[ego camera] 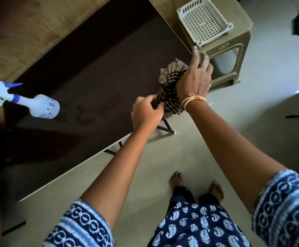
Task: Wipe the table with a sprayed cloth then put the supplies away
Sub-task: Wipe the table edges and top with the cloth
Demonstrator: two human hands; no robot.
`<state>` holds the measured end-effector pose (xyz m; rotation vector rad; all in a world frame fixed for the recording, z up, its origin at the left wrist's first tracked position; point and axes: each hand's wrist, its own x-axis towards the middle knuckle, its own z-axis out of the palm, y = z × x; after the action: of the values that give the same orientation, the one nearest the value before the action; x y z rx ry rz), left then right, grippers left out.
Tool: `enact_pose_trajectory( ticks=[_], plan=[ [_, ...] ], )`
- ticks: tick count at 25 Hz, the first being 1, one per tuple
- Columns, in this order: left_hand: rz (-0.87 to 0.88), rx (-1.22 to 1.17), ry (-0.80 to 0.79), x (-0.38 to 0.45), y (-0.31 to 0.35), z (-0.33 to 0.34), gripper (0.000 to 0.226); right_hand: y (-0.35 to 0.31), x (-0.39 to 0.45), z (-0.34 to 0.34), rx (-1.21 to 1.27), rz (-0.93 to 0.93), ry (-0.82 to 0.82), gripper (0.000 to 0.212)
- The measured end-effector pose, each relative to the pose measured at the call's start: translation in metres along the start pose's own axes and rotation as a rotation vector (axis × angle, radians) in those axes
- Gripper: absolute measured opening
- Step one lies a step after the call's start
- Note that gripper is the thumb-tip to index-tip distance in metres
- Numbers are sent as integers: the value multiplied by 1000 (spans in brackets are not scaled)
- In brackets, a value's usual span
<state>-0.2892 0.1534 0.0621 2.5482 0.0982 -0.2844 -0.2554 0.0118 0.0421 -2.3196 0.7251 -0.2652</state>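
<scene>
1. Cloth [170, 86]: dark, striped, bunched; held above the table's near corner, between both hands. Its lower folds are hidden behind the left hand and the right wrist.
2. Left hand [146, 111]: fingers curled, pinching the cloth's lower end. Fingertips are hidden in the folds.
3. Right hand [196, 75]: fingers spread and blurred, back of the hand to the camera. The palm lies against the cloth's upper part; whether it grips cannot be told.
4. Table [95, 72]: dark top under and left of the hands; its far left falls into shadow.
5. Bottle [32, 102]: white sprayer with blue trigger, lying tilted on the table, well left of the left hand.
6. Basket [204, 20]: white, perforated, on a stool [237, 41] just beyond the right hand's fingertips.
7. Sleeves and bare feet show at the lower edge, sleeves cut off.
</scene>
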Motion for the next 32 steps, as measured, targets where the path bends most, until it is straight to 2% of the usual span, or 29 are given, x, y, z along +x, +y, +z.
enact_pose_trajectory(
  ticks=[2, 4, 7, 9, 11, 15, 17, 20, 23, 25, 28, 30, 32],
  plan=[
    [140, 235, 174, -13, -29, -6, 41, -1, -11, 23, -135, -169, -159, 64],
    [189, 378, 249, -26, -61, -9, 50, 3, -27, 49, -261, -233, -235, 73],
    [183, 524, 207, -40, -97, -11, 58, -5, -27, 71, -323, -205, -197, 78],
    [165, 537, 182, -46, -111, -12, 54, -16, -19, 76, -360, -268, -266, 77],
    [176, 506, 180, -48, -118, -12, 46, -24, -18, 79, -400, -461, -342, 73],
    [152, 419, 174, -42, -121, -22, 17, -33, -74, 87, -313, -1027, -626, 62],
    [151, 446, 165, -43, -124, -29, 18, -31, -93, 84, -214, -1107, -751, 55],
    [201, 416, 171, -45, -133, -28, 18, -31, -69, 66, -92, -1048, -735, 54],
    [233, 389, 216, -44, -138, -22, 20, -16, -5, 38, -26, -769, -555, 54],
    [270, 410, 265, -44, -142, -16, 19, 8, 43, 19, -116, -577, -408, 49],
    [308, 434, 304, -41, -144, -14, 26, 23, 72, 19, -218, -367, -275, 56],
    [300, 435, 315, -41, -145, -13, 24, 9, 51, 39, -222, -372, -234, 57],
    [290, 415, 326, -42, -146, -11, 19, -9, 15, 57, -212, -518, -310, 56]
  ],
)
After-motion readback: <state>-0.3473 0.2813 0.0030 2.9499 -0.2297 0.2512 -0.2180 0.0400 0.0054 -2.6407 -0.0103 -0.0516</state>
